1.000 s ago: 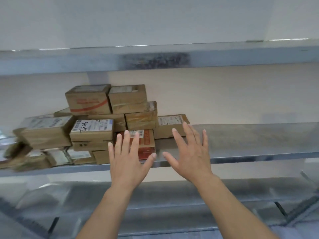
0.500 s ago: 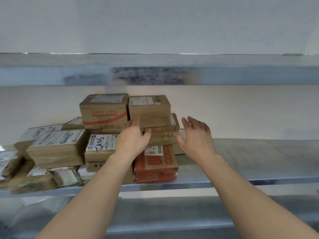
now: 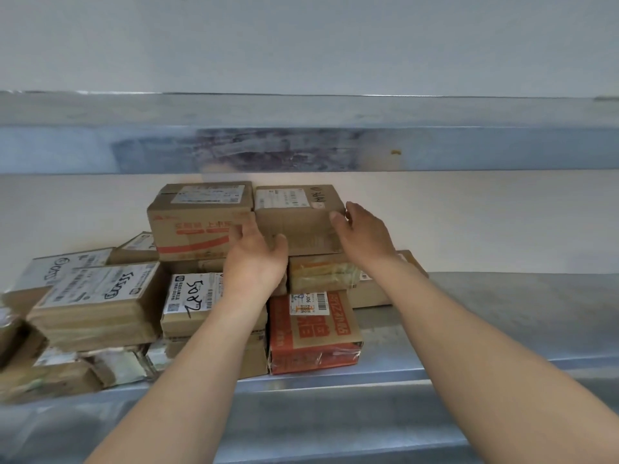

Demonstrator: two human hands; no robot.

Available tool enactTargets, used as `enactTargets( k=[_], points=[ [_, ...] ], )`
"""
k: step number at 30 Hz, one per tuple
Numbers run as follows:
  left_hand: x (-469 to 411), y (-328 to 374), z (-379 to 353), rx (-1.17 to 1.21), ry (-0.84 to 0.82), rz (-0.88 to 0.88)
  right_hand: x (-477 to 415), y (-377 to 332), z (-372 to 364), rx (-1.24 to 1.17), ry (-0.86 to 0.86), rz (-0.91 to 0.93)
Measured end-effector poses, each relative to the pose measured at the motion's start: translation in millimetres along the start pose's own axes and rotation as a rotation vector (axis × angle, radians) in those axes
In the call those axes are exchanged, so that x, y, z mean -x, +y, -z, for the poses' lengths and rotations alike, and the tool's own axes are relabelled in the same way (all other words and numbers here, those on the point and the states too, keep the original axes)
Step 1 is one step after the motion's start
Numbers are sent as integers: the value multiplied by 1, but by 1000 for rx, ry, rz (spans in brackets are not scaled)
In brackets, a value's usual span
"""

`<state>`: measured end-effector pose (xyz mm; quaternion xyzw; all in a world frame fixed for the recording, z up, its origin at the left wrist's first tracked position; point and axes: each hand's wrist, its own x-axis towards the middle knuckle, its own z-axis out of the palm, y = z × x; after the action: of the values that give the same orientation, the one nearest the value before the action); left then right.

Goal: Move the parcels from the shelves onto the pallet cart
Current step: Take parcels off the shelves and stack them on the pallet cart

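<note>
Even soft light; dull glare on metal shelf [image 3: 502, 316]; edges bowed, lower-left blurred.

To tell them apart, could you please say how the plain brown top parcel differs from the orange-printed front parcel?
The plain brown cardboard parcel tops the stack; the orange-printed cardboard parcel lies on the metal shelf at its front edge. The left hand and right hand touch the brown parcel's sides; neither touches the orange one. Both carry white labels.
</note>
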<state>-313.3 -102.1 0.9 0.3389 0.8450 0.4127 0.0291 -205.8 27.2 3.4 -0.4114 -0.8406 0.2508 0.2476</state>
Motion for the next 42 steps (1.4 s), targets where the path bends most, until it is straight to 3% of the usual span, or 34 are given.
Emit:
enactTargets(
  k=[8,14,18,22,32,42],
  points=[
    [-5,3,2,26,-57,28,0,4,4,-74,112,-29],
    [-6,4,2,221,-93,110,10,5,14,-366,-20,-140],
    [1,8,6,415,-109,187,23,5,16,-425,-89,-127],
    [20,12,10,547,-136,87,42,12,25,-450,-102,-48],
    [77,15,-10,615,-291,-120,112,65,62,-463,-24,77],
    [153,66,-57,648,-380,-240,199,133,119,-515,90,31]
  ],
)
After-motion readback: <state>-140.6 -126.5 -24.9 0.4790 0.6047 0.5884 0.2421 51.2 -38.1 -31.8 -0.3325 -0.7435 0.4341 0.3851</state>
